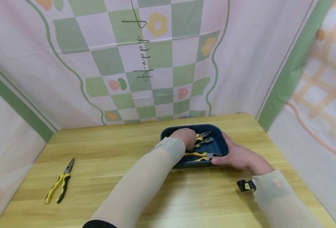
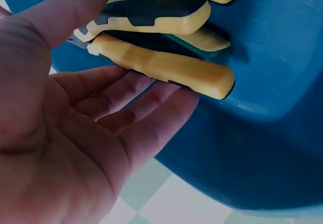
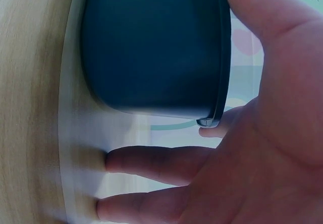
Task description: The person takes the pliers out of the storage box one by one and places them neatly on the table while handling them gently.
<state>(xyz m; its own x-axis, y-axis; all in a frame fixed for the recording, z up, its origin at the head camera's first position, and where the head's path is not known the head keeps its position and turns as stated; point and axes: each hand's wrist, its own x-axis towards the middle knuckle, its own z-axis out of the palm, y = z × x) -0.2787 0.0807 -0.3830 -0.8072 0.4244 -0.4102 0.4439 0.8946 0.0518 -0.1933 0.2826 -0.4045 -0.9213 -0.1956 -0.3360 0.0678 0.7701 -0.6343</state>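
My left hand [image 1: 186,136] is down inside a dark blue plastic bin [image 1: 197,164], among several pliers. In the left wrist view the thumb lies beside a black-and-yellow plier handle [image 2: 151,17], and the loosely extended fingers [image 2: 151,128] reach under a yellow handle [image 2: 171,70]. Their tips are hidden behind it. At the bin's right end my right hand [image 1: 239,156] holds the wall, thumb at the near corner and a finger along the far side. Other fingers [image 3: 156,163] stretch straight toward the tabletop. Gripping pliers [image 1: 210,155] lie near the bin's front wall.
Long-nose pliers [image 1: 63,180] with yellow-and-black handles lie on the left of the wooden table [image 1: 113,177], jaws pointing away. Printed cloth [image 1: 145,79] hangs behind the table's back edge and along both sides. A small black device [image 1: 245,186] sits at the right wrist.
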